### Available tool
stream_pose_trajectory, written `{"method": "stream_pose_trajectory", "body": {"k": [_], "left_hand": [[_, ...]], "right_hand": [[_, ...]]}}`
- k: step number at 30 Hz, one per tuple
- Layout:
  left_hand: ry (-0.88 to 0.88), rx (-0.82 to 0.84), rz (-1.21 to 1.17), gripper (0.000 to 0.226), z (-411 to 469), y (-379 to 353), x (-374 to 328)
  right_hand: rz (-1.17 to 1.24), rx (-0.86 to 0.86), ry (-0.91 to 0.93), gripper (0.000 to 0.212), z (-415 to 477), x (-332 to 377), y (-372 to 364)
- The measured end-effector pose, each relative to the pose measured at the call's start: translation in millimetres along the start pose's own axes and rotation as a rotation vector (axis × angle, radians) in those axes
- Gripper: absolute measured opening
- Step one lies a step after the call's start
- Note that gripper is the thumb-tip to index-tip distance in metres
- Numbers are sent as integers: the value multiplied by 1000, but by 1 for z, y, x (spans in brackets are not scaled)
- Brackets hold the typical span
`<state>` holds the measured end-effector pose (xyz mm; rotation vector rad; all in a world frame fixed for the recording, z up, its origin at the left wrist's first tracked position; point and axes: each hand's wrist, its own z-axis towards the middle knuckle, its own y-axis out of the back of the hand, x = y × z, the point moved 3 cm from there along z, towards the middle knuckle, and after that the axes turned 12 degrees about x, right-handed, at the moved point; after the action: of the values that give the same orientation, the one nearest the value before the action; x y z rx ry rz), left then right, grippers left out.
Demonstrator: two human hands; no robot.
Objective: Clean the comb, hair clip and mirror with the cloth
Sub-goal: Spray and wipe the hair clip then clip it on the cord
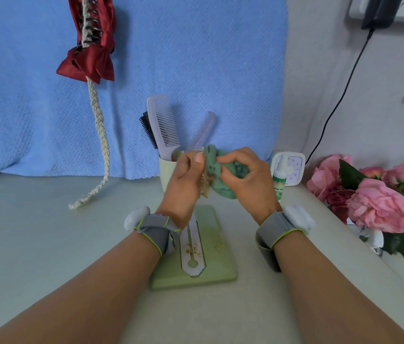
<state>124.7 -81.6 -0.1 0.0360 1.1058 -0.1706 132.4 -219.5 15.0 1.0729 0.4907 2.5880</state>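
Left hand (183,184) grips comb (205,187); right hand (248,184) pinches cloth (214,165) against its edge

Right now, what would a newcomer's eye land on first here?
The two hands at centre: the left hand grips a small tan toothed piece while the right hand pinches a crumpled green cloth against it. Next, the dark red bow hair clip hanging against the blue towel upper left, and pink flowers at right.
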Motion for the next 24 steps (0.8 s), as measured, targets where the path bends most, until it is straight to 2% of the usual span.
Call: {"method": "stream_pose_trajectory", "body": {"k": [3, 5, 9, 11, 13, 18, 20, 24], "left_hand": [[-48, -155, -74, 25, 2, 12, -5], [-64, -162, -68, 24, 3, 12, -6], [-39, -35, 103, 27, -1, 3, -1], [-31, 47, 157, 28, -3, -2, 3], [-44, 59, 189, 29, -4, -4, 2], [-113, -156, 50, 29, 2, 13, -7], [-134, -193, 35, 31, 3, 18, -9], [-76, 5, 158, 29, -2, 3, -7]], "right_hand": [[30, 156, 26, 23, 1, 6, -8], [34, 191, 18, 25, 0, 5, -8], [42, 76, -15, 24, -1, 0, -2], [115, -19, -73, 24, -1, -4, 3], [176, -40, -106, 22, -1, -5, 2], [86, 143, 20, 22, -2, 5, -9], [82, 166, 40, 22, -1, 7, -12], [155, -2, -46, 20, -1, 0, -4]]}}
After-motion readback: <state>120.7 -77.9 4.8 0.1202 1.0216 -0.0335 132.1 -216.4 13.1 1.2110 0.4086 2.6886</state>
